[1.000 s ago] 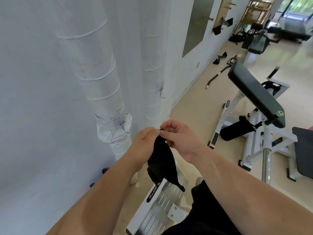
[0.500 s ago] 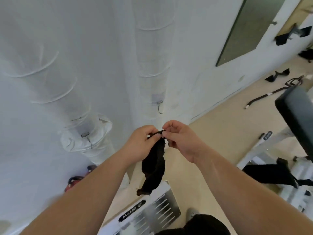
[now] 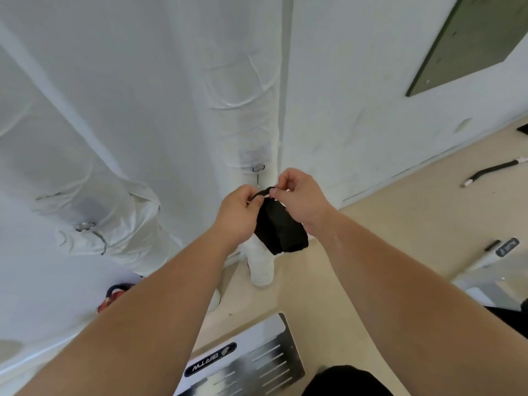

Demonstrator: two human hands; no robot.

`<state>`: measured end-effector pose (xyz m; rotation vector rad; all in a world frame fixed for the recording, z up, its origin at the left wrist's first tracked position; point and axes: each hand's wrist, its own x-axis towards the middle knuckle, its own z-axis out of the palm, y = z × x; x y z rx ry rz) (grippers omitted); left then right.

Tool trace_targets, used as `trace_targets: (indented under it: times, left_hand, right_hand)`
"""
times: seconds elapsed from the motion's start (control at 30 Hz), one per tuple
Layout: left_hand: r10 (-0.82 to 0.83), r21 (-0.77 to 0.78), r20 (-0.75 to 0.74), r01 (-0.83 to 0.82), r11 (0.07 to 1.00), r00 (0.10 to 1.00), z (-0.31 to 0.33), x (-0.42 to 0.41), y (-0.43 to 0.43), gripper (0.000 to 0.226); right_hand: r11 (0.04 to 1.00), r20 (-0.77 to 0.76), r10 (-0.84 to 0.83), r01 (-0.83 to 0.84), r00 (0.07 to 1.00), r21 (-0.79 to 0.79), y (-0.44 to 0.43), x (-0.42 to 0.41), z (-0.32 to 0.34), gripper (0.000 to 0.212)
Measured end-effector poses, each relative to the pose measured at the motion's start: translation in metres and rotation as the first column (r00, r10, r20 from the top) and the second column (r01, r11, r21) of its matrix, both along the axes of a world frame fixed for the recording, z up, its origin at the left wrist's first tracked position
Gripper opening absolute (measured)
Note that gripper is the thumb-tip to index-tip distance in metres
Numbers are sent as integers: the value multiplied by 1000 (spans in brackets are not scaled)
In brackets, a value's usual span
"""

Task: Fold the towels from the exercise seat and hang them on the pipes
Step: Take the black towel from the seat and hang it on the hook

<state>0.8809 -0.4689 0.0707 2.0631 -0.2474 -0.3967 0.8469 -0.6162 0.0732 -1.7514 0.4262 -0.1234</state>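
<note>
A small black towel (image 3: 281, 228) hangs folded between my two hands. My left hand (image 3: 238, 214) and my right hand (image 3: 300, 200) both pinch a thin black loop at its top edge, fingertips almost touching. Directly behind the hands stands a white wrapped pipe (image 3: 245, 115) in the wall corner, with a small metal hook (image 3: 258, 170) on it just above my fingers. A second, thicker wrapped pipe (image 3: 94, 201) slants at the left, with a metal ring and hook (image 3: 91, 228) on its lower bulge.
A white metal footplate (image 3: 251, 364) of a gym machine lies on the beige floor below my arms. A red-and-black object (image 3: 113, 295) sits by the wall at the left. A black bar (image 3: 491, 172) lies on the floor at the right, below a dark wall panel (image 3: 468, 41).
My view has turned left toward the wall corner and closer to the pipes; the bench has left the frame. Both hands have risen with the towel toward the hook on the corner pipe.
</note>
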Motion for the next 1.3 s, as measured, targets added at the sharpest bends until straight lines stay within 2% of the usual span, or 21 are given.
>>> trace_targets:
  times: [0.1, 0.33, 0.47, 0.53, 0.63, 0.7, 0.83, 1.0, 1.17, 1.3]
  left_hand:
    - [86, -60, -16, -87, 994, 996, -5, 8, -4, 19]
    - [180, 0, -50, -180, 984, 982, -20, 23, -8, 23]
    - [243, -101, -147, -259, 961, 959, -21, 28, -9, 21]
    - [304, -101, -172, -324, 941, 937, -24, 28, -8, 17]
    - [419, -84, -226, -446, 891, 879, -29, 29, -3, 18]
    - [420, -97, -247, -453, 886, 873, -29, 30, 1, 20]
    - [393, -54, -214, -412, 909, 894, -17, 30, 16, 21]
    - [280, -16, -167, -287, 958, 945, 4, 23, 51, 12]
    - [42, -34, -77, -44, 998, 996, 42, 14, 113, 10]
    - [-167, -8, -23, 167, 986, 986, 64, -1, 186, 9]
  right_hand:
    - [999, 24, -41, 41, 999, -9, 1, 16, -5, 25]
    - [996, -45, -92, 92, 995, -12, 9, 32, -19, 27]
    - [997, -99, -78, 78, 992, -4, 4, 37, -15, 25]
    - [996, -118, -86, 86, 989, -6, 3, 37, -17, 24]
    - [992, -139, -107, 115, 985, 54, 3, 34, -20, 22]
    - [987, -148, -102, 119, 984, 111, 2, 30, -18, 19]
    - [985, -184, -131, 149, 974, 83, -1, 19, -10, 8]
    - [941, -246, -292, 323, 924, 99, 11, -3, 5, 5]
    - [887, -240, -434, 459, 869, 58, 74, -36, 25, 7]
    - [786, -258, -586, 616, 768, 47, 161, -85, 39, 4]
